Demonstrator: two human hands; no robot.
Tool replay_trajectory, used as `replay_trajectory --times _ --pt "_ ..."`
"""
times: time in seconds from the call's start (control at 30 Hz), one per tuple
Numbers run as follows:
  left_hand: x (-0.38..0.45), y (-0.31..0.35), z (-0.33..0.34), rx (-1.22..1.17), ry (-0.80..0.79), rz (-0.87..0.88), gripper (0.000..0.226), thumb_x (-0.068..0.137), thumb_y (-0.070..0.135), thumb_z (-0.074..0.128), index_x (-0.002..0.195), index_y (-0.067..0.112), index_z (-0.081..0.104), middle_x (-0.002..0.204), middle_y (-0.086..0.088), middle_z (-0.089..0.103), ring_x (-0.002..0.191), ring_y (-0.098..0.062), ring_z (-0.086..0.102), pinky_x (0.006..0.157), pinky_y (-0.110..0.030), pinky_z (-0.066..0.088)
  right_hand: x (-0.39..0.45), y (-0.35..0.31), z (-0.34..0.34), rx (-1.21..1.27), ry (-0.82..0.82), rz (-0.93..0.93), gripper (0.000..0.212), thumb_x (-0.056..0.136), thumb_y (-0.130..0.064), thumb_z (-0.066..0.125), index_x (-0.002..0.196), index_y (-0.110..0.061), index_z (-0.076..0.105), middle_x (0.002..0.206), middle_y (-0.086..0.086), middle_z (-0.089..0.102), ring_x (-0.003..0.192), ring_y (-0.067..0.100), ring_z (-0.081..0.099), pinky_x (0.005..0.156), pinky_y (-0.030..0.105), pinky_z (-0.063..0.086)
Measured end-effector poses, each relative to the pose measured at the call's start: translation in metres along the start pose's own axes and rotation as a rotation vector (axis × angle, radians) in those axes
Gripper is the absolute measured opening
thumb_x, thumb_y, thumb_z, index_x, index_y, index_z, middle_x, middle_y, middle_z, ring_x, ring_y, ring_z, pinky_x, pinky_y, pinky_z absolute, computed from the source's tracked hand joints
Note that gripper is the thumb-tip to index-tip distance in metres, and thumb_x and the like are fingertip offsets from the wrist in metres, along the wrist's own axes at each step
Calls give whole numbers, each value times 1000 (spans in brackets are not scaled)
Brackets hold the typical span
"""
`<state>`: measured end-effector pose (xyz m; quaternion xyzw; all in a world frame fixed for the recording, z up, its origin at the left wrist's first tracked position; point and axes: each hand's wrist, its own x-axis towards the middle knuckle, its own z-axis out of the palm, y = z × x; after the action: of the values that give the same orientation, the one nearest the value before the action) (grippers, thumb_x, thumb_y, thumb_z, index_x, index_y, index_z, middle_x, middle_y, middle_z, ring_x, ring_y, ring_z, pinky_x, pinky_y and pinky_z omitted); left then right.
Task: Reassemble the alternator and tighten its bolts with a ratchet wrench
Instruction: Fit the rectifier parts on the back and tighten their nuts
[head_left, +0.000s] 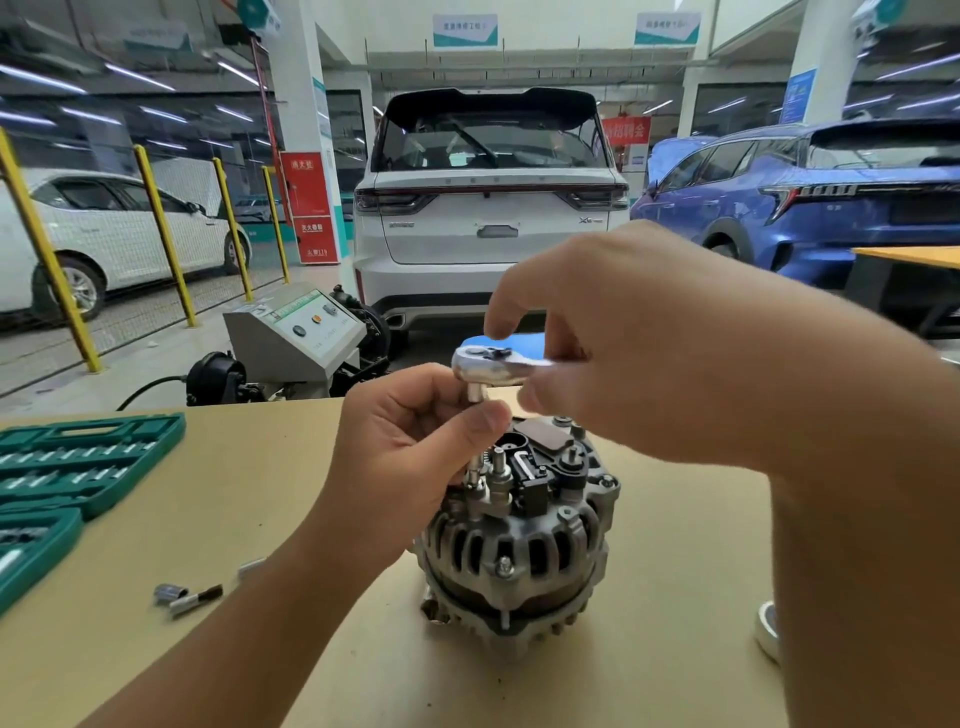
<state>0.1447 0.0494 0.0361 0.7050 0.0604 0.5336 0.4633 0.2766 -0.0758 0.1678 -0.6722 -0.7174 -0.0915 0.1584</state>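
The silver alternator stands on the tan workbench, its rear end with terminals and black regulator facing up. A chrome ratchet wrench hovers above its left rear side, with a socket extension running down to a bolt there. My left hand pinches the extension just under the ratchet head. My right hand grips the ratchet's handle, index finger curled over the head. The handle is mostly hidden in my palm.
An open green socket set case lies at the bench's left edge. Loose sockets and a small bit sit near my left forearm. A roll of tape lies at the right. A white SUV and test machine stand beyond the bench.
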Motion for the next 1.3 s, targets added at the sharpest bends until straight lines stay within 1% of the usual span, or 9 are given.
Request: replay_trajectory --times 0.1,0.27,0.4,0.57,0.7,0.87,1.03,1.2,1.3 --pt "-1 0 3 25 20 25 5 81 27 81 84 23 79 65 5 66 52 -7 51 48 -18 42 -4 2 -3 70 15 -6 36 85 -30 77 110 -50 61 85 -21 56 76 -3 51 59 23 41" --pt "2 0 -2 26 3 -20 6 80 28 80 79 23 78 63 -2 62 51 -9 49 46 -19 43 4 6 3 -2 20 52 38 89 -18 68 116 -43 60 98 -15 61 91 13 57 81 43 54" --pt "2 -3 0 60 -5 9 7 83 29 79 83 22 79 64 -16 60 52 -11 47 45 -20 39 -5 7 -5 27 -3 -34 44 80 -32 79 109 -58 58 80 -19 63 70 -2 59 54 19 41" --pt "3 -2 -8 14 -39 -34 13 80 29 81 82 16 78 71 -31 60 51 -15 50 47 -20 42 5 15 2 39 45 56 28 90 -25 71 116 -36 67 93 -13 66 79 10 62 62 26 50" --pt "3 -4 -2 16 -18 0 8 82 24 78 80 17 77 59 -8 60 47 -8 45 46 -18 38 -2 13 -5 37 -48 -36 43 73 -58 71 114 -47 67 83 -19 66 72 -3 61 59 20 42" --pt "4 -3 -5 -11 -23 -39 10 79 28 82 78 18 77 65 -22 60 47 -11 45 45 -18 39 1 15 -3 66 61 60 21 85 -29 76 107 -32 75 89 -11 71 82 10 66 73 34 57" --pt "1 -4 -3 -44 -9 8 3 80 21 80 82 20 79 65 2 67 52 -5 53 50 -15 43 -3 8 -4 -50 -75 -35 43 66 -66 66 86 -29 74 79 -18 66 61 5 63 59 38 58" --pt "3 -1 -4 -56 -13 -44 8 77 22 83 81 17 78 67 -12 64 50 -10 47 47 -16 39 -2 18 -6 143 19 51 14 85 -30 78 97 -38 78 79 -13 70 75 6 65 69 29 54" --pt "4 -1 -4 -29 -6 -41 9 77 25 82 80 18 78 68 -13 64 53 -14 47 46 -18 39 -1 14 -3 72 -3 17 25 78 -58 69 88 -36 77 72 -15 65 70 2 61 65 30 53"
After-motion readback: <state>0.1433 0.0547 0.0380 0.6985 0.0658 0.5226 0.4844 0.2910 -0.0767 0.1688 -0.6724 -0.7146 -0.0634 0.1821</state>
